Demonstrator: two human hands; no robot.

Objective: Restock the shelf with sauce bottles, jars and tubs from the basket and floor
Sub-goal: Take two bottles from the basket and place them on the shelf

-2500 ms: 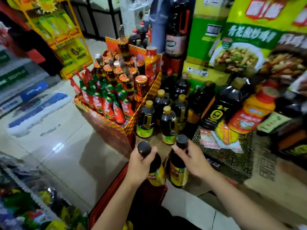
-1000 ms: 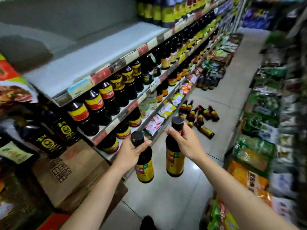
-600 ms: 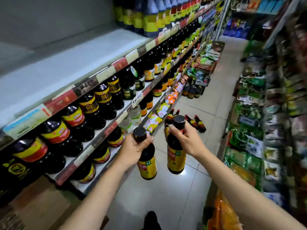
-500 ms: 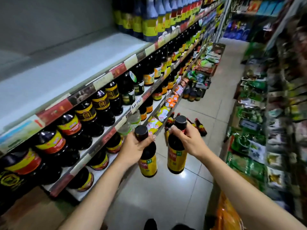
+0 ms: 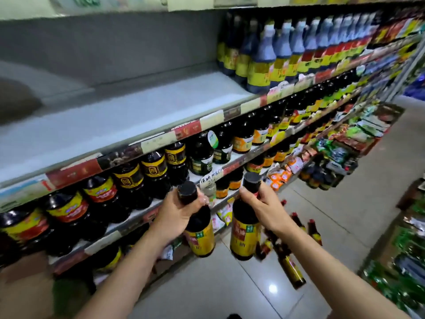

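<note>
My left hand [image 5: 175, 214] grips the neck of a dark sauce bottle [image 5: 199, 236] with a black cap and a yellow label. My right hand [image 5: 264, 207] grips the neck of a second bottle [image 5: 244, 238] of the same kind. Both bottles hang upright in front of the shelving, side by side and slightly apart. Above them a long white shelf [image 5: 96, 120] lies bare on its left part. Blue-necked bottles [image 5: 264, 63] stand on its right part.
Dark jugs with yellow and red labels [image 5: 128, 180] fill the shelf below the bare one. Several small bottles [image 5: 292, 270] lie on the tiled floor [image 5: 230, 291] under my right arm. Packaged goods [image 5: 404, 261] line the right side of the aisle.
The view has swung up from the floor display and the aisle to the shelving, and the bare shelf now sits closer. Both hands still hold the same bottles, raised a little nearer the shelves.
</note>
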